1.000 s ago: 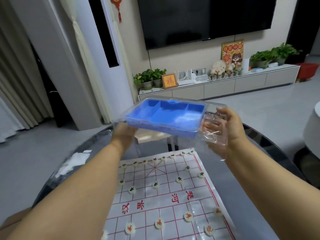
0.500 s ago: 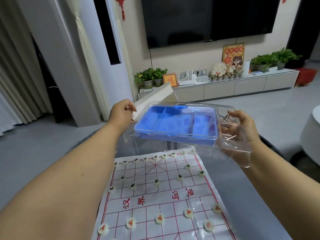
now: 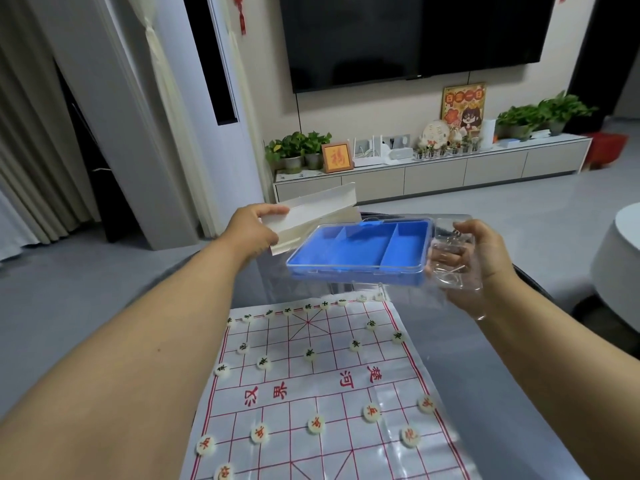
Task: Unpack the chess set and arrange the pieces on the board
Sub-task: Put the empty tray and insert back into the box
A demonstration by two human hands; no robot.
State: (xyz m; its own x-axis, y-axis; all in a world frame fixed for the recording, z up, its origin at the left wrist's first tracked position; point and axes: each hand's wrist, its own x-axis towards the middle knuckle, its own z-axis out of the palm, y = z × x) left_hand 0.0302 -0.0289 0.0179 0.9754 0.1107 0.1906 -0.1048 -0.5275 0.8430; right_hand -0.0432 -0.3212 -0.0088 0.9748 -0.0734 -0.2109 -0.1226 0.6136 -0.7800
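Left hand (image 3: pixel 254 230) pinches a folded white card (image 3: pixel 311 216). Just right of that grip, the empty blue tray (image 3: pixel 360 249) – light, stiff, slippery – hangs from the right hand (image 3: pixel 479 252), its grip holding clear packaging (image 3: pixel 450 268) above the board (image 3: pixel 322 386).

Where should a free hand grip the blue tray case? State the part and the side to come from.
Grip the blue tray case at its left short end, coming from the left, thumb on top and fingers beneath. It is flat, shallow and roughly level, and the right hand already holds the right end through the clear packaging. The left hand would first have to drop its folded white card.
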